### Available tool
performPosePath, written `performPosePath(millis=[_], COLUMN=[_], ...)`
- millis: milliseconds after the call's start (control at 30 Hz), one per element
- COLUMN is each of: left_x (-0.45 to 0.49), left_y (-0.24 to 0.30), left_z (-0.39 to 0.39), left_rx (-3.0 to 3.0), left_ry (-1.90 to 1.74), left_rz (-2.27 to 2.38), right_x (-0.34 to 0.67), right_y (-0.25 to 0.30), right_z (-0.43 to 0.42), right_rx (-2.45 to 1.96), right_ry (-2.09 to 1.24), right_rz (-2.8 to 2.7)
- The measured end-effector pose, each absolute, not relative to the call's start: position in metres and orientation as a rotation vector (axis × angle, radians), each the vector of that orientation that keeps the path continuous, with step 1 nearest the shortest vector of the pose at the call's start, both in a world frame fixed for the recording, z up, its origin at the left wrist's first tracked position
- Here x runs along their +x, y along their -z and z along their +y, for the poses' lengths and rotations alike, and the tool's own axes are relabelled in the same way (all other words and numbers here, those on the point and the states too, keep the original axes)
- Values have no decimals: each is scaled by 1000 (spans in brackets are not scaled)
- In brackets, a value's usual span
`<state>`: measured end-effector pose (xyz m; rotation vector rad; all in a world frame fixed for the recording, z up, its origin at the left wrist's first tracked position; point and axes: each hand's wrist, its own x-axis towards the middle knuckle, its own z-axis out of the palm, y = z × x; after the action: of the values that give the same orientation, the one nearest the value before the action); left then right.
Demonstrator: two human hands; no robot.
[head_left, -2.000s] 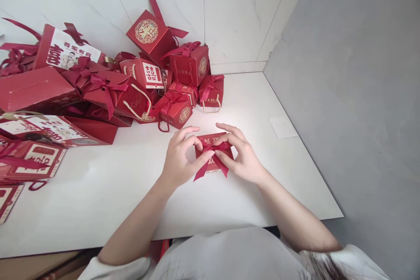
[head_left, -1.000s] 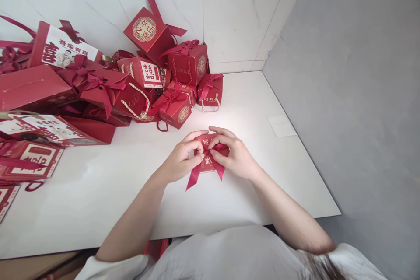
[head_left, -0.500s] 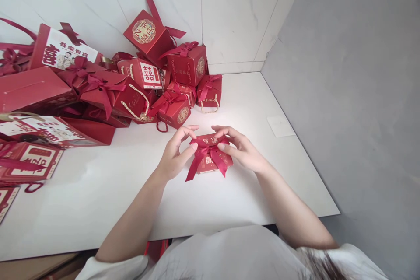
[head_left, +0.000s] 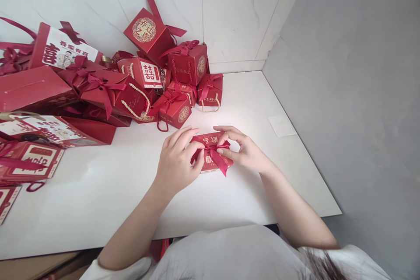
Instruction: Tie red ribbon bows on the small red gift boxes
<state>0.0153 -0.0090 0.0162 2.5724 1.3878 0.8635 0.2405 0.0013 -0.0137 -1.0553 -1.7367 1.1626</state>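
A small red gift box (head_left: 210, 140) with pale printed characters lies on the white table in front of me. Across its top runs a dark red ribbon (head_left: 219, 162) tied in a bow, one tail hanging toward me. My left hand (head_left: 180, 157) pinches the bow's left side between thumb and index finger, the other fingers stretched out above. On the right, the thumb and index finger of my right hand (head_left: 243, 151) close on the right loop of the bow. Part of the ribbon is hidden behind my left fingers.
Many red gift boxes (head_left: 108, 87) with ribbons and rope handles are heaped at the left and back, against a marbled wall (head_left: 236, 13). A white square of paper (head_left: 281, 126) lies on the table (head_left: 98, 201) near its right edge, beside a grey wall (head_left: 354, 78).
My left hand has turned over the box's left side and pinched the bow there, covering the left tail. My right fingers have closed on the right loop. The box stays in place.
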Motion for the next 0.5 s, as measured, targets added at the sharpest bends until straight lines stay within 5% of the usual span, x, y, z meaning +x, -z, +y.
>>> performPosePath(millis=[267, 500], left_x=[9, 16], left_y=[-15, -18], left_z=[1, -3], left_rx=[1851, 2152], left_ry=[-763, -833], left_rz=[1338, 1412], right_x=[239, 238], right_y=[15, 15], right_z=[3, 3], right_rx=[-1076, -1099], right_ry=[-1236, -1270], right_rz=[-1654, -1605])
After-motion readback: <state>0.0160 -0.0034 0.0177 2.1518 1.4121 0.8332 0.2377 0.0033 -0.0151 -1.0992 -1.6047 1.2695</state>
